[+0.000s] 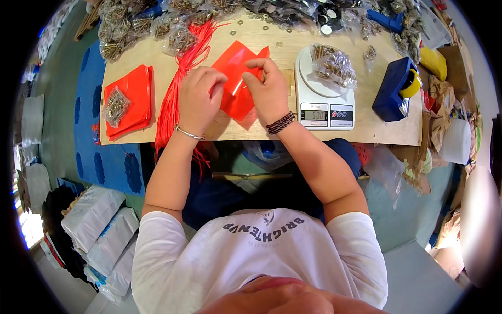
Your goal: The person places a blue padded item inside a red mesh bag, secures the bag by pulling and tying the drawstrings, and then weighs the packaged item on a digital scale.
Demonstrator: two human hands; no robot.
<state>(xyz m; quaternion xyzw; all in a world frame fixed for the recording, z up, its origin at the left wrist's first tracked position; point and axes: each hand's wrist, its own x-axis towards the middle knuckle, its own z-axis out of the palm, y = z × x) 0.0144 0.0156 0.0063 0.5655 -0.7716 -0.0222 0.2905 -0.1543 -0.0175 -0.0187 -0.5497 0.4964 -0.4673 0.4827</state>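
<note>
My left hand [200, 96] is at the left edge of a red plastic bag [235, 84], over a bundle of red plastic twine [172, 102]; its fingertips are curled and their hold is unclear. My right hand [268, 84] lies over the bag's right part, with thumb and forefinger close to its upper edge; whether they pinch it is unclear. To the right, a white digital scale [324, 125] bears a clear bag of screws [333, 66]. A stack of red plastic bags [137, 90] lies at the left, with a small clear bag of screws [117, 106] on top.
Many clear bags of hardware [125, 27] line the table's far edge. Loose washers [265, 28] lie near them. A blue tape dispenser [392, 92] with yellow tape stands at the right. The wooden table's near edge [251, 137] runs under my forearms.
</note>
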